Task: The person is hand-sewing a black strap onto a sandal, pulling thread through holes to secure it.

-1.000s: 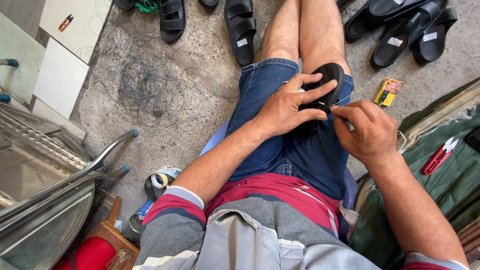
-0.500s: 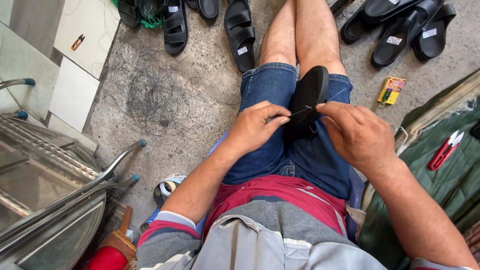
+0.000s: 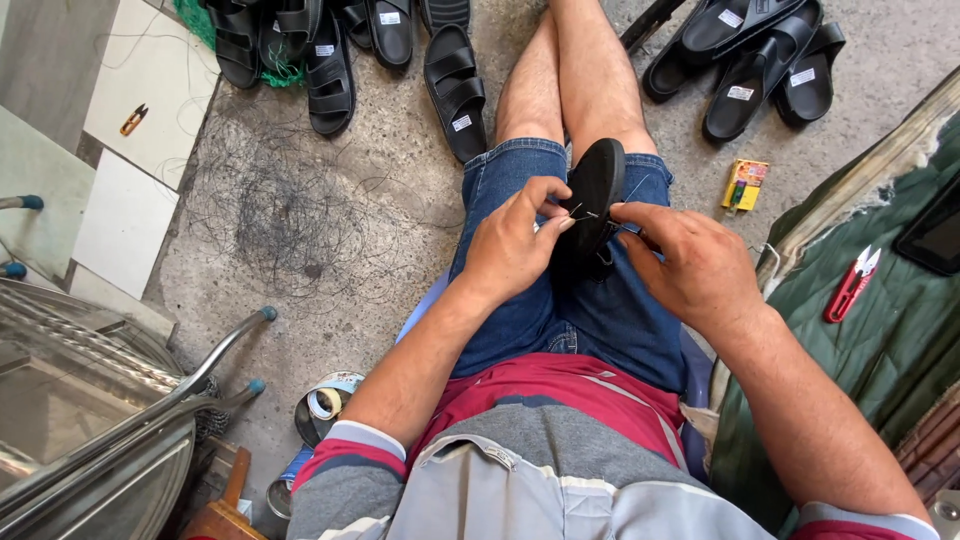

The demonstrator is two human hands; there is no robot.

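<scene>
Black sandals (image 3: pixel 458 88) lie in a row on the concrete floor (image 3: pixel 380 210) at the top, with more black sandals (image 3: pixel 745 55) piled at the upper right. A small yellow box (image 3: pixel 745 184) sits near them. Red thread snips (image 3: pixel 850 284) rest on green cloth (image 3: pixel 900 330). A tangle of loose thread (image 3: pixel 275 215) spreads over the floor, and a tape roll (image 3: pixel 325 400) lies below it.

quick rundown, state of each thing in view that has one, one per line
black sandal: on edge on the lap, held between both hands
left hand: fingertips pinched at the sandal's edge
right hand: gripping the sandal's other side
thread: runs from the sandal's edge
red snips: lying unused on green cloth
yellow packet: flat on the floor
loose thread pile: tangled on the concrete
</scene>
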